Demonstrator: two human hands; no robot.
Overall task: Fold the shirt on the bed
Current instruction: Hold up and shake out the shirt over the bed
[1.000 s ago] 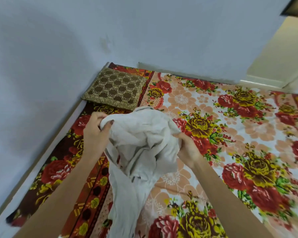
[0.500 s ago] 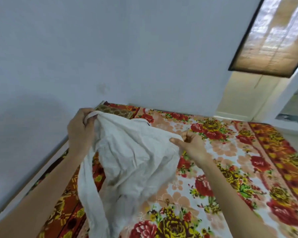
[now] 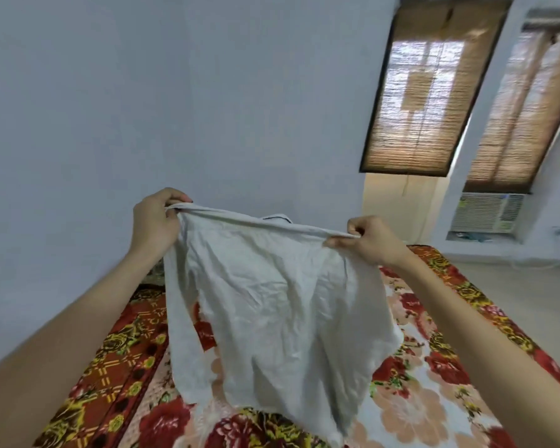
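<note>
L hand [image 3: 154, 218] & R hand [image 3: 370, 239] pinch shirt [image 3: 272, 302] top edge, spread, above bed [image 3: 434, 367]. No fold made yet; all folding remains.

shirt [image 3: 272, 305] above bed [image 3: 427, 399] – btwn hands, windows [image 3: 434, 92] behind-right

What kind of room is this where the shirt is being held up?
Most likely a bedroom at home. There is a bed with a flowery sheet, windows with bamboo blinds, and a window air conditioner.
</note>
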